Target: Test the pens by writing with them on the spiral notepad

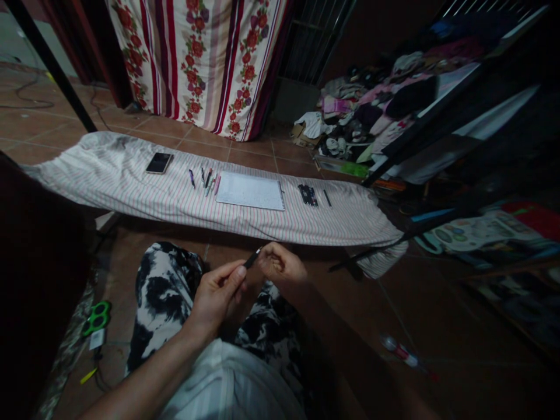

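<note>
Above my lap, my left hand [221,291] pinches a slim black pen [251,259] between thumb and fingers. The pen tilts up to the right, and a small white part shows at its far end. Right beside that end is my right hand [282,265], its fingers curled in; whether they touch the pen or hold a small piece is hidden. Beyond the hands, an open spiral notebook [251,190] lies on a low surface covered by a striped cloth [184,201]. Several pens [209,178] lie left of the notebook, and a group of black pens [308,195] lies to its right.
A phone [160,163] lies on the cloth's left part, and a single dark pen [328,198] near its right. Dark metal bars [394,154] slant at the right. A clothes pile [367,111] sits behind. On the floor are a green-handled object [98,317] and a bottle [400,352].
</note>
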Available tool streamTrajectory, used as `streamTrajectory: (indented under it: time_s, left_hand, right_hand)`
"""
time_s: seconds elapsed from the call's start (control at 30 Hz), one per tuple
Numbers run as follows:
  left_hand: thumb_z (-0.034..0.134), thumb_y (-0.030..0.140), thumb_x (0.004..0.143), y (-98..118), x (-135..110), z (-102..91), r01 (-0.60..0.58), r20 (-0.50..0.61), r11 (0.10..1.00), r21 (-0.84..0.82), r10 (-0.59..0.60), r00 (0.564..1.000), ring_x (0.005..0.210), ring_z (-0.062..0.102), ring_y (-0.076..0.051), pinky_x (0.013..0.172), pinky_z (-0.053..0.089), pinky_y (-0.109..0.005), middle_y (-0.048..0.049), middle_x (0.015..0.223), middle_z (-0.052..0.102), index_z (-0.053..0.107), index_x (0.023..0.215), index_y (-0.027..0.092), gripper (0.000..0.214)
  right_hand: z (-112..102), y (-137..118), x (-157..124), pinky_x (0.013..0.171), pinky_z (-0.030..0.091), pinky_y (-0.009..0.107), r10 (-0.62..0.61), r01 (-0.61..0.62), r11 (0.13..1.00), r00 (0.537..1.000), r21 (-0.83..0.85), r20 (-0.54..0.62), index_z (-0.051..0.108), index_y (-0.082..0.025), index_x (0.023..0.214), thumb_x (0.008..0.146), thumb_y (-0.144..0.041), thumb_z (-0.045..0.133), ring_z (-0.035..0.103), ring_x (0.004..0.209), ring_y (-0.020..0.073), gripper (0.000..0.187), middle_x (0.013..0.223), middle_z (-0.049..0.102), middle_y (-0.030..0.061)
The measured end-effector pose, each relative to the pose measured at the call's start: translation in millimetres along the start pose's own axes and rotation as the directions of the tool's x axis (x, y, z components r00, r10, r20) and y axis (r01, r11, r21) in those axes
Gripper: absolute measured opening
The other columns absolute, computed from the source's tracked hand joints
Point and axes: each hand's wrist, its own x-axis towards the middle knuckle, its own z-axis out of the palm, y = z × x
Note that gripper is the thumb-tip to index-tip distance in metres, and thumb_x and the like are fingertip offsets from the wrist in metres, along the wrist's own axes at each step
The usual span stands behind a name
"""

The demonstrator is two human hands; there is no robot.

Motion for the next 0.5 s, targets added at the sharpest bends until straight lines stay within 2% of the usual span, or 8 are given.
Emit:
streamTrajectory:
  time_s: [0.1,0.17,0.3,0.4,0.5]
  left_hand:
    - [0.062,0.043,0.072,2.2,1.4,-1.9,0.033,0.042,0.999,-0.031,-0.032,0.999,0.044,0.037,-0.005,0.046,0.029,-0.018,0.0055,0.048,0.045,0.066,0.095,0.010,0.041]
    - [0.062,0.043,0.072,2.5,1.4,-2.7,0.033,0.068,0.999,-0.019,-0.032,0.997,0.045,0.038,-0.005,0.046,0.029,-0.018,0.0054,0.049,0.045,0.066,0.092,0.010,0.038]
    - [0.062,0.045,0.071,1.1,0.6,-2.1,0.018,0.114,1.000,0.020,-0.020,0.993,0.045,0.036,-0.006,0.046,0.027,-0.019,0.0052,0.048,0.044,0.068,0.083,0.010,0.037]
    - [0.062,0.046,0.070,-0.3,0.7,-2.5,-0.005,0.113,0.999,0.037,0.001,0.994,0.045,0.036,-0.006,0.045,0.027,-0.019,0.0043,0.050,0.046,0.068,0.088,0.010,0.040]
    - [0.060,0.044,0.072,0.5,0.5,-5.4,-0.059,0.134,0.992,0.108,0.045,0.990,0.052,0.043,-0.009,0.049,0.032,-0.020,0.0002,0.058,0.054,0.068,0.093,0.011,0.039]
  right_hand:
    - [-3.0,1.6,-1.6,0.064,0.043,0.023,-0.007,-0.013,0.976,0.996,0.219,0.091,0.056,-0.021,0.102,0.069,-0.040,0.064,0.056,0.074,0.0121,0.038,0.084,0.059,0.0016]
    - [-3.0,2.6,-2.6,0.073,0.044,0.025,-0.007,-0.024,0.961,0.994,0.276,0.111,0.058,-0.023,0.107,0.070,-0.037,0.064,0.058,0.082,0.0136,0.040,0.090,0.061,0.0024]
    - [-1.7,3.9,-2.4,0.080,0.044,0.026,-0.005,-0.009,0.954,0.999,0.298,0.048,0.068,-0.022,0.089,0.071,-0.032,0.065,0.058,0.087,0.0143,0.021,0.090,0.063,0.0012]
    - [-1.7,2.4,-1.7,0.078,0.045,0.026,-0.014,0.008,0.950,1.000,0.311,0.016,0.069,-0.022,0.082,0.069,-0.029,0.066,0.059,0.083,0.0138,0.015,0.084,0.064,0.0002]
    - [-2.3,-2.4,-2.4,0.077,0.045,0.024,-0.009,0.004,0.955,1.000,0.296,0.017,0.069,-0.021,0.080,0.068,-0.027,0.068,0.060,0.081,0.0132,0.014,0.082,0.064,-0.0001]
